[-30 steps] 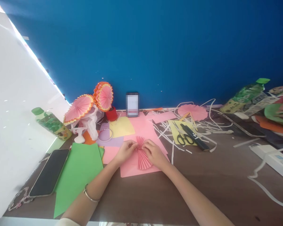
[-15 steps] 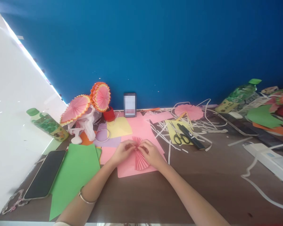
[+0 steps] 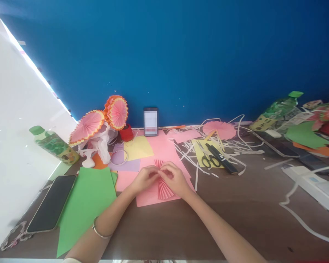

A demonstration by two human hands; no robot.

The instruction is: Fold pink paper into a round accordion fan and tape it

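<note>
A pink pleated paper fan [image 3: 163, 188] lies on a flat pink sheet [image 3: 149, 196] on the brown table. My left hand [image 3: 144, 178] pinches the fan's narrow middle from the left, fingers closed on it. My right hand [image 3: 176, 178] grips the same spot from the right, fingertips meeting those of the left hand. The lower pleats spread out below my hands and a small tuft shows above them.
Green paper [image 3: 85, 203] and a dark phone [image 3: 52, 203] lie at the left. Finished fans [image 3: 98, 120], a green bottle [image 3: 54, 144] and a small upright phone [image 3: 150, 121] stand behind. Black scissors [image 3: 207, 159], a black marker [image 3: 220, 158] and white paper strips [image 3: 230, 146] are at the right.
My two hands have drawn closer together over the fan's middle, squeezing the pleats. The view has shifted slightly to the right.
</note>
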